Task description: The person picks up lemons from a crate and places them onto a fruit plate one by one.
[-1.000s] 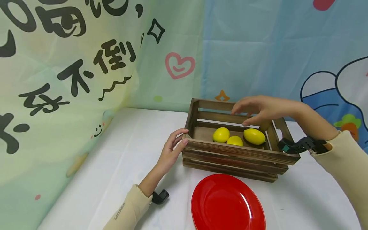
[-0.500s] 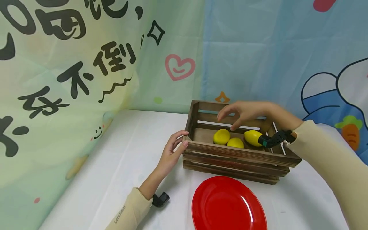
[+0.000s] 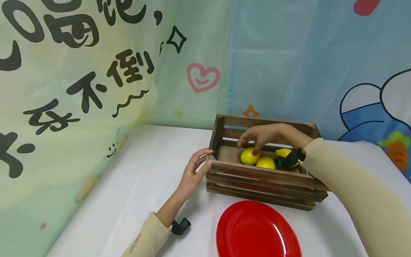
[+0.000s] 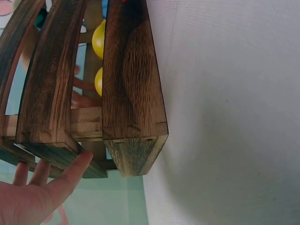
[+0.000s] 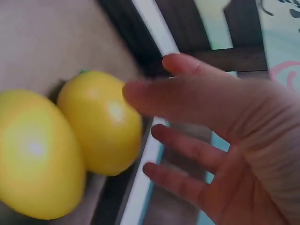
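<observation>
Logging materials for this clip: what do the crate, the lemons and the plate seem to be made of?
Crate: dark-stained wood in a matte, rough finish; grain and slat joints show in the left wrist view.
Lemons: smooth, evenly yellow skin with a soft sheen and no pores visible, so possibly plastic or foam imitations; real fruit cannot be ruled out.
Plate: glossy red with bright highlights, likely plastic or glazed ceramic.

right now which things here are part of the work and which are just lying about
In use:
right hand reaching over the left lemon
left hand steadying the crate
two other lemons

Lying about:
red plate
white table
</observation>
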The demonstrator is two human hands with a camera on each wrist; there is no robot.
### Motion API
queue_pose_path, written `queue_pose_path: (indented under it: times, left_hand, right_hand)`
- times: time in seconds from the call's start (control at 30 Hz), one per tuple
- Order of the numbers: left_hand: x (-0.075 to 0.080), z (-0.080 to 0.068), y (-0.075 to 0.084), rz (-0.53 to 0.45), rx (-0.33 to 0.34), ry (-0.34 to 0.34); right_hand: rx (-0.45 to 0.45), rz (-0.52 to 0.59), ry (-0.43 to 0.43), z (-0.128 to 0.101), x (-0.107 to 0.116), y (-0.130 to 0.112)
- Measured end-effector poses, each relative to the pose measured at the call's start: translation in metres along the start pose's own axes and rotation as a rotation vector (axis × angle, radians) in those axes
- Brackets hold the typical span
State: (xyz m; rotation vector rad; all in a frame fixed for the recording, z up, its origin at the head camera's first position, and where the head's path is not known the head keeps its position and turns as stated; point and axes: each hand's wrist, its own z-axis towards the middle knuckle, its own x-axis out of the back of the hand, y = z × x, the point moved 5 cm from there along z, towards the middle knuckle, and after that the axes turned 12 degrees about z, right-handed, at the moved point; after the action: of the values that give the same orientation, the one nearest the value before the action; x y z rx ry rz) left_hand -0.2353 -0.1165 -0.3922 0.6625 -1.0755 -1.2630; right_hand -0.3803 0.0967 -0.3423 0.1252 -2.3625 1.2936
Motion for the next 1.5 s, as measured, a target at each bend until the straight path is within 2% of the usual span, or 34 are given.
queue_pose_path:
  times: [0.1,0.3,0.43,0.63,0.93,1.2,1.4,1.5]
  left_hand:
    - [-0.005,-0.007,-0.001,0.009,0.029,-0.025]
    - [-0.008,-0.013,0.001,0.009,0.058,-0.037]
    - [-0.005,-0.016,0.002,0.013,0.061,-0.03]
    - [-0.005,-0.019,0.001,0.016,0.053,-0.03]
    - [-0.004,-0.018,0.003,0.067,0.054,-0.007]
    - [-0.002,-0.016,0.003,0.075,0.046,0.002]
    - [-0.002,-0.012,0.004,0.079,0.034,-0.004]
    - [-0.001,-0.009,0.004,0.08,0.026,0.0]
  right_hand:
    - [-0.025,-0.064,0.003,-0.001,-0.01,0.013]
    - [-0.021,-0.048,0.018,-0.001,-0.02,0.031]
    - [-0.001,-0.091,0.004,0.004,-0.024,0.037]
    - [-0.034,-0.136,0.002,0.009,-0.031,0.047]
    - [0.033,-0.261,0.023,0.012,-0.024,0.035]
    - [0.032,-0.22,0.09,0.012,-0.014,0.031]
    - [0.0,-0.145,0.076,0.009,-0.01,0.032]
    - [0.013,-0.1,0.059,0.007,-0.007,0.029]
